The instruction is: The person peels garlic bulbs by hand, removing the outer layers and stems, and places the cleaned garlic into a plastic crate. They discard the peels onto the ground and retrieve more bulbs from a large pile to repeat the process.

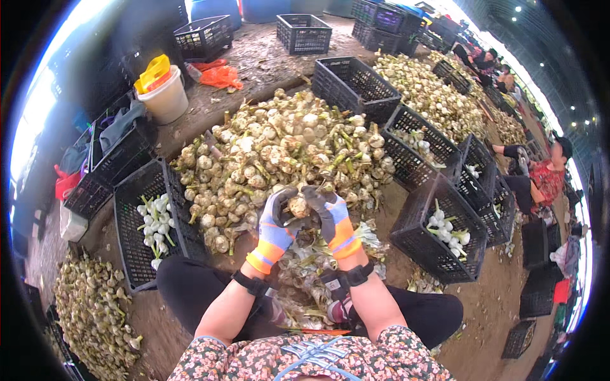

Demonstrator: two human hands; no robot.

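Both my hands wear gloves with dark grey palms and blue and orange backs. Between them is a garlic bulb point(297, 207) with dirty brownish skin, held just over the near edge of a large heap of unpeeled garlic point(279, 143). My left hand point(277, 213) has its fingers curled round the bulb's left side. My right hand point(324, 209) closes on it from the right, fingertips near its top. Loose peeled skins and leaves point(305, 273) litter the ground below my hands, between my legs.
A black crate point(127, 244) with white cleaned garlic stands at my left; another crate point(438, 267) with cleaned garlic is at my right. More crates surround the heap. A white bucket point(166, 101) stands back left. A person point(549, 171) in red sits far right.
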